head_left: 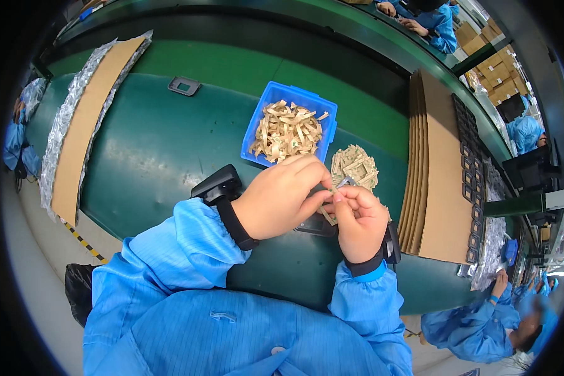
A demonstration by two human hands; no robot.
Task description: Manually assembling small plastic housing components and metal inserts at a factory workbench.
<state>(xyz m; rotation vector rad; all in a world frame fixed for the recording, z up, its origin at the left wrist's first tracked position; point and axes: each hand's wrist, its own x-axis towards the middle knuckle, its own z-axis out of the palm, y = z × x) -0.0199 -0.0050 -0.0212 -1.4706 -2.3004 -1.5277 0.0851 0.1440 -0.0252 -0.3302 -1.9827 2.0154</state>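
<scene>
Nearest the camera lay the wearer's blue smock (200,338), its sleeves reaching up to two bare hands that met above the table. The left hand (288,197) had thumb and forefinger closed in a pinch, and the right hand (362,225) pinched just beside it, both apparently on one thin tan piece (328,216), whose lower part showed below the fingertips; the rest was covered. A small grey part (346,182) showed just beyond the right fingers, though whether it was gripped I could not tell. The step in hand seemed to be fine fingertip work on that tan piece, perhaps parting a strip from it; the next move would have called for a light, steady pinch on both sides, since so thin a thing could well bend or tear. Under the hands, a dark frame (316,227) lay partly hidden on the green table (156,150). Just beyond, to the right, was a pile of tan pieces (355,166); to the left of it stood a blue bin (329,113) heaped with tan strips (288,131). Farther right, dark frames (473,182) lined stacked cardboard (445,169); far left lay another grey frame (185,86).
</scene>
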